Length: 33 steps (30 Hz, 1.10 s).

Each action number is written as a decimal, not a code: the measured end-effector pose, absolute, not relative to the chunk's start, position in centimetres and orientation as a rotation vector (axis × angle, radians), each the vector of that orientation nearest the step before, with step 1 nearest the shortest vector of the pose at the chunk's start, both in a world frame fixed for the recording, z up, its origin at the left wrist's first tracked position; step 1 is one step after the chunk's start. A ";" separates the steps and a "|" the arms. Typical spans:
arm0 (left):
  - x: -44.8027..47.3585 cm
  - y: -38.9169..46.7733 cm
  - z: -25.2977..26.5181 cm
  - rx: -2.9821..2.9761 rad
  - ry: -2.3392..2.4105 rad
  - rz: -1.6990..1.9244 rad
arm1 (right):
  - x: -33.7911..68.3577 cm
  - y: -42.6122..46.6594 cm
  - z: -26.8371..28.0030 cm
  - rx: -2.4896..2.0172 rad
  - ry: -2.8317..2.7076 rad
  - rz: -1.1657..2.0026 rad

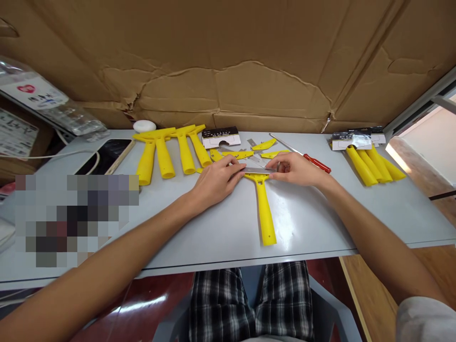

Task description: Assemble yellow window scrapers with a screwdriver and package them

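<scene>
The yellow scraper handle (265, 213) lies on the worktop just right of the centre of the frame, its broad head pointing up the frame and its round end towards the lower edge. A flat metal blade (257, 170) lies across that head, and I have it at both ends. My left grip (218, 181) is closed on the blade's left end, thumb and fingertips together; my right grip (295, 169) pinches the right end between thumb and forefinger, near the handle's head.

Just above my fingers in the frame, yellow head pieces (265, 145) and loose blades (252, 142) lie scattered. A screwdriver (317, 163) with a red handle slants down behind my right grip. To the upper left of the scatter is a black-and-white card (221, 137), and left of that four more yellow scrapers (164, 159) lie in a row, beside a white rounded object (144, 126). Further left are a phone (103, 156) and, at the upper left, a clear bottle (53, 102). At the right of the frame several yellow handles (363, 166) lie together under printed cards (352, 140). Brown cardboard (228, 57) fills the top, behind the grey worktop (213, 232).
</scene>
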State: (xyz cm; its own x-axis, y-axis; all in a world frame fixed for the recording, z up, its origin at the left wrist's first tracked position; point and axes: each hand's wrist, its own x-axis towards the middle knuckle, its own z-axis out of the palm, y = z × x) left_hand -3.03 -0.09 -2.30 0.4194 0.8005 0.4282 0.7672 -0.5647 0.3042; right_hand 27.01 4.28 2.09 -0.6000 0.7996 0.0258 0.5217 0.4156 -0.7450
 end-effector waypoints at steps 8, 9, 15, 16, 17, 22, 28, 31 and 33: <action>-3.2 -0.8 -1.8 2.641 1.384 0.843 | 26.9 3.7 2.4 -1.090 -2.428 0.842; -3.2 -0.9 -1.7 2.654 1.375 0.827 | 26.9 3.7 2.3 -1.080 -2.433 0.844; -3.0 -1.0 -1.6 2.665 1.376 0.783 | 26.8 4.0 2.0 -0.970 -2.465 0.827; -3.0 -1.0 -1.7 2.660 1.391 0.796 | 26.8 4.0 2.0 -0.951 -2.470 0.828; -2.9 -1.0 -1.7 2.659 1.404 0.805 | 26.8 4.0 1.9 -0.935 -2.474 0.830; -2.9 -0.9 -1.8 2.708 1.398 0.756 | 26.8 4.0 1.7 -0.928 -2.511 0.764; -2.8 -1.0 -1.6 2.738 1.385 0.773 | 27.1 4.0 1.7 -0.935 -2.605 0.561; -2.7 -0.9 -1.7 2.734 1.367 0.787 | 27.4 4.2 1.7 -0.908 -2.605 0.594; -2.7 -0.9 -1.8 2.729 1.357 0.780 | 27.5 4.3 1.7 -0.962 -2.566 0.632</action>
